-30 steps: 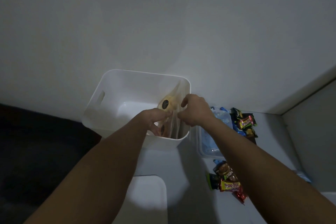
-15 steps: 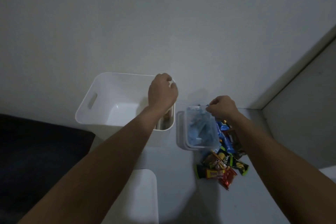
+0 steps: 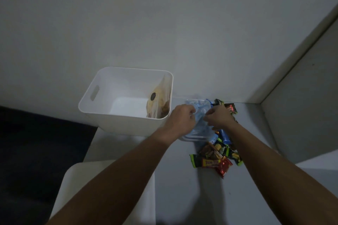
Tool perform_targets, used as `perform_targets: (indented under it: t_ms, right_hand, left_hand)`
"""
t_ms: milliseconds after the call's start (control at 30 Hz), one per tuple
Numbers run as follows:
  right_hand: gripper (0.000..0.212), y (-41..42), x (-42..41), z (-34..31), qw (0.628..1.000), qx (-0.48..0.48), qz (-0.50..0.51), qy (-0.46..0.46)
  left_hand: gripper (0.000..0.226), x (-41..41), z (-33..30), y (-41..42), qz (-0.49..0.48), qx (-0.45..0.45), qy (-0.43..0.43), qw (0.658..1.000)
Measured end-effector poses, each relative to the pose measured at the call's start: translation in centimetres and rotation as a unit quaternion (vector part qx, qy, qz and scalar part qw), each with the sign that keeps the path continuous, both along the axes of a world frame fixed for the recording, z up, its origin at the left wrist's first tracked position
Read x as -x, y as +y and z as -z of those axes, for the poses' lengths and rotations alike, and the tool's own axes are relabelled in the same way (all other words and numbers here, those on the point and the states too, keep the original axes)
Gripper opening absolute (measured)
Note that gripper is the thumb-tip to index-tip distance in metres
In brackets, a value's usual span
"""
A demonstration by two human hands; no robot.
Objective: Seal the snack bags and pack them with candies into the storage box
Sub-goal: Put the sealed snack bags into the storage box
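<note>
With one snack bag (image 3: 158,104) now standing inside the white storage box (image 3: 102,111), the left hand (image 3: 181,120) has left it to join the right hand (image 3: 218,118), both pinching the blue-filled bag (image 3: 200,115) on the table (image 3: 175,175) beside loose candies (image 3: 217,159); sealing likely comes next.

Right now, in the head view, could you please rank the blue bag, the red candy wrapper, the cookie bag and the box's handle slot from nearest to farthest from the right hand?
1. Blue bag: gripped by the right hand.
2. Red candy wrapper: on the table, nearer the person.
3. Cookie bag: in the box, against its right wall.
4. Handle slot: in the box's left wall.
</note>
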State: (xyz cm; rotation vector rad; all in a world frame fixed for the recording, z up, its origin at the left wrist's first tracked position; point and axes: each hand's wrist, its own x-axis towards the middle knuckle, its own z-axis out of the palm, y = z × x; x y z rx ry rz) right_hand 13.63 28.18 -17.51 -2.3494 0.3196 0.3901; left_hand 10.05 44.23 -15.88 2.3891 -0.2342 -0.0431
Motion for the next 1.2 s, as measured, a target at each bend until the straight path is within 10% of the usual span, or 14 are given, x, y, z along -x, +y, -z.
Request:
perform_targets:
  t_ms: [767, 1200]
  right_hand:
    - [0.020, 11.6, 10.8, 4.1, 0.977, -0.037, -0.158, 0.137]
    - [0.058, 17.2, 14.1, 6.9, 0.965, 0.022, -0.174, 0.194]
  left_hand:
    - [0.036, 11.1, 8.7, 19.5, -0.157, -0.136, 0.175, 0.963]
    - [0.073, 15.5, 11.4, 28.8, -0.356, -0.192, 0.338, 0.849]
